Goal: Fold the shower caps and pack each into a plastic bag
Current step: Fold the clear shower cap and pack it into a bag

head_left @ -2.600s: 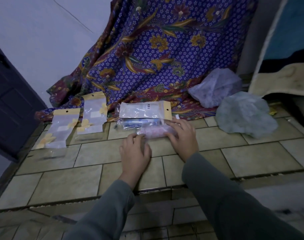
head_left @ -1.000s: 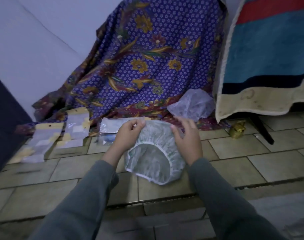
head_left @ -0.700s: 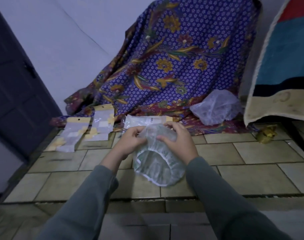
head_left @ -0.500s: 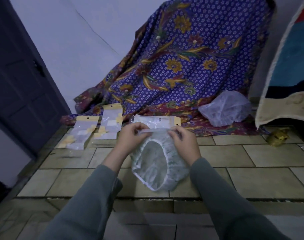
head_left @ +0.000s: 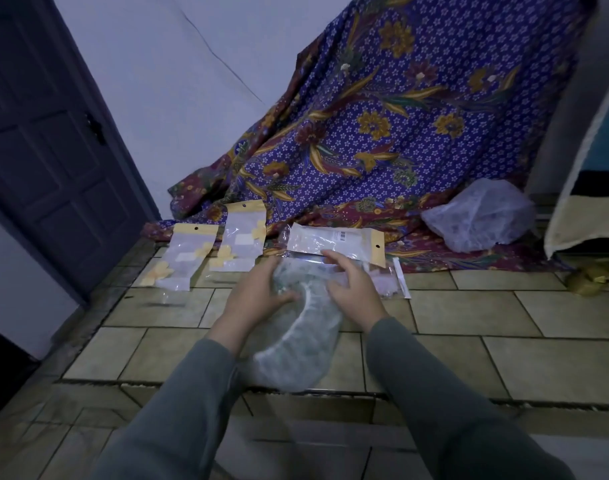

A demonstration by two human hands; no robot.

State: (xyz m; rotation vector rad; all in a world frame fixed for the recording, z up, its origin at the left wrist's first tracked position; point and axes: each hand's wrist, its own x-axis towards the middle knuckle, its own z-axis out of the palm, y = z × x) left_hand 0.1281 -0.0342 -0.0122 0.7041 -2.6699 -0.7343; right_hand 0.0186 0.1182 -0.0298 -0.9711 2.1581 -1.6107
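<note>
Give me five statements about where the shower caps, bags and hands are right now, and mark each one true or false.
1. Both hands are on the greenish shower cap lying on the tiled floor. True: the left hand and the right hand are both on its upper part.
2. A second shower cap lies on the patterned cloth to the right. True.
3. That second cap is already inside a plastic bag. False: it lies loose and unfolded.
4. Two yellow-topped bags lie to the left of the hands. True.
5. The dark door stands to the right of the cloth. False: it is to the left.
</note>
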